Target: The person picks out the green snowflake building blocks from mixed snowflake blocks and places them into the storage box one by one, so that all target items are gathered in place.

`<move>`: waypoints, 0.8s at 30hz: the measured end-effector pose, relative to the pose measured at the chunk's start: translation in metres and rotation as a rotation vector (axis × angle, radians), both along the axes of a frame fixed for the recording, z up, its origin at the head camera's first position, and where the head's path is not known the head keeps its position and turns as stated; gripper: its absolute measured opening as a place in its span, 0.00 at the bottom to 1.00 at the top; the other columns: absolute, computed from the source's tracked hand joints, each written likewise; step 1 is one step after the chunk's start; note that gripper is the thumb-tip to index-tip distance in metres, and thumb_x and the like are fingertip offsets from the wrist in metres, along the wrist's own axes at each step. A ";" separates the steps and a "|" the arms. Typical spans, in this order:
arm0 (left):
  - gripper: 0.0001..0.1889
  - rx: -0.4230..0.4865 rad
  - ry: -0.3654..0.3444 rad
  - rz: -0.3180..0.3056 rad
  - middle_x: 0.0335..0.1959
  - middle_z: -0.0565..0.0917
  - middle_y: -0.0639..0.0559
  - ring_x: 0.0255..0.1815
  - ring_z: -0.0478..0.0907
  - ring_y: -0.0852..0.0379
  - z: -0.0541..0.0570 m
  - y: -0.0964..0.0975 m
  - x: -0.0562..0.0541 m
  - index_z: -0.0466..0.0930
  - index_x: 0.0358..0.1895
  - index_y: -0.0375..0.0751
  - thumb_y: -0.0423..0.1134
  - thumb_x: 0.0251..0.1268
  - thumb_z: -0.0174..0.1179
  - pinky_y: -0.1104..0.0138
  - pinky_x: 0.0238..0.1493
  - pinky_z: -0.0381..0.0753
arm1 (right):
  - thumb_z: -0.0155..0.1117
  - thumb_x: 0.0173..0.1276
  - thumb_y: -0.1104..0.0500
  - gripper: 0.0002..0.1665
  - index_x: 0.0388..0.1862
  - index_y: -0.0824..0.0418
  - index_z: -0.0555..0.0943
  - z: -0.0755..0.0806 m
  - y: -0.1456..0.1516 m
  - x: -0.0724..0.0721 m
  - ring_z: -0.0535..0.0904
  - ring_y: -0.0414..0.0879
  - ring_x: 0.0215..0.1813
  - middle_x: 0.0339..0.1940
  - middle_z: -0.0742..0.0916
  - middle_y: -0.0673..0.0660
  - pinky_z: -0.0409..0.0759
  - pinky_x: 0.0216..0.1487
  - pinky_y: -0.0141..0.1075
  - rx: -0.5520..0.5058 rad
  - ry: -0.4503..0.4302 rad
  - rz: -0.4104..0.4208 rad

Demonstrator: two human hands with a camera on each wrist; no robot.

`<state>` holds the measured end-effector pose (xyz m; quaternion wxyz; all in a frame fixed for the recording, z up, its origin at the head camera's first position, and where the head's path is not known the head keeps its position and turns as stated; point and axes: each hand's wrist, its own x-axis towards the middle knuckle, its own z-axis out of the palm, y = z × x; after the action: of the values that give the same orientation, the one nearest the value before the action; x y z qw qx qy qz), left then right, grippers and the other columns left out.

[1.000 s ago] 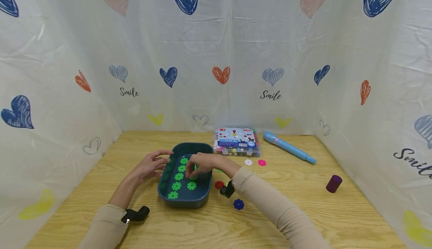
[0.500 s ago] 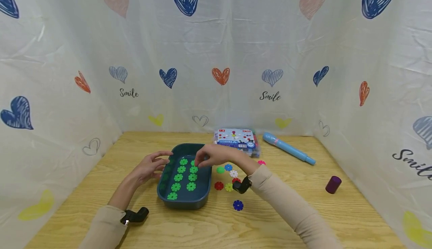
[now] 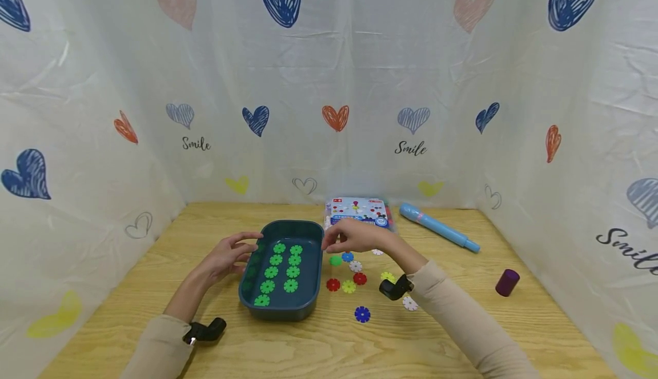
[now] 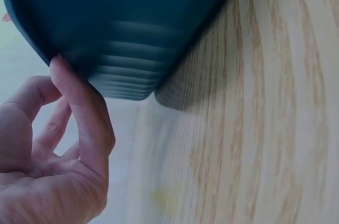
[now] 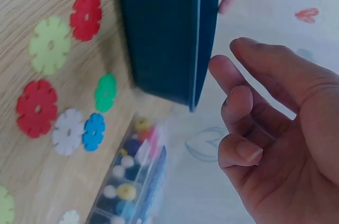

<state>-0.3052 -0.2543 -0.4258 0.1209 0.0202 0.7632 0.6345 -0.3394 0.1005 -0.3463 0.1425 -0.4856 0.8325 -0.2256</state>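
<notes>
A dark blue-green plastic bin [image 3: 281, 314] stands on the table, with several green snowflake discs [image 3: 291, 285] lying flat inside in two columns. My left hand [image 3: 228, 258] rests at the bin's left side, a fingertip touching its rim in the left wrist view. Fingers there are relaxed, not wrapped round the bin. My right hand [image 3: 354, 236] hovers at the right rim, fingers loosely bent. Between its thumb and fingertips nothing shows in the right wrist view. Right of the bin lie loose discs: a green disc [image 3: 335, 260], a red disc [image 3: 333, 284] and a dark blue disc [image 3: 362, 314].
Behind my right hand sits a clear case [image 3: 360, 208] of coloured beads with a printed lid. A light blue tube [image 3: 439, 228] lies at the back right, and a purple cylinder [image 3: 507, 282] stands nearer the right edge. Heart-print curtains [image 3: 336, 53] enclose the table.
My right hand has lifted out of the bin and moved right to its rim, uncovering the second column of green discs. My left hand has stayed put.
</notes>
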 end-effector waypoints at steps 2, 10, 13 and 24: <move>0.26 0.005 -0.002 0.000 0.53 0.79 0.46 0.41 0.83 0.53 0.000 0.000 0.000 0.69 0.68 0.47 0.45 0.70 0.59 0.64 0.35 0.86 | 0.59 0.73 0.57 0.12 0.47 0.63 0.85 -0.004 0.006 -0.001 0.77 0.43 0.29 0.40 0.88 0.60 0.76 0.33 0.28 -0.005 -0.001 -0.008; 0.25 0.007 -0.007 0.010 0.53 0.80 0.44 0.41 0.84 0.53 0.000 0.000 -0.001 0.69 0.68 0.47 0.44 0.70 0.59 0.65 0.34 0.86 | 0.59 0.73 0.56 0.13 0.47 0.63 0.85 -0.021 0.027 -0.003 0.81 0.58 0.31 0.41 0.88 0.63 0.76 0.30 0.27 -0.003 -0.022 -0.062; 0.25 0.003 -0.002 0.010 0.54 0.80 0.43 0.42 0.84 0.53 0.000 0.000 -0.001 0.69 0.68 0.47 0.45 0.70 0.59 0.65 0.34 0.86 | 0.59 0.73 0.57 0.14 0.48 0.64 0.84 -0.028 0.033 -0.004 0.80 0.53 0.28 0.41 0.88 0.62 0.75 0.29 0.28 -0.010 -0.030 -0.083; 0.27 -0.001 0.006 -0.002 0.55 0.79 0.42 0.41 0.84 0.53 -0.001 -0.001 -0.001 0.69 0.69 0.47 0.47 0.69 0.60 0.65 0.34 0.86 | 0.60 0.72 0.61 0.12 0.49 0.63 0.84 -0.053 0.039 -0.015 0.81 0.44 0.34 0.41 0.87 0.55 0.79 0.35 0.28 0.005 -0.010 -0.120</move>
<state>-0.3058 -0.2550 -0.4269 0.1193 0.0230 0.7639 0.6338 -0.3544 0.1398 -0.3990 0.1342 -0.4333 0.8598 -0.2344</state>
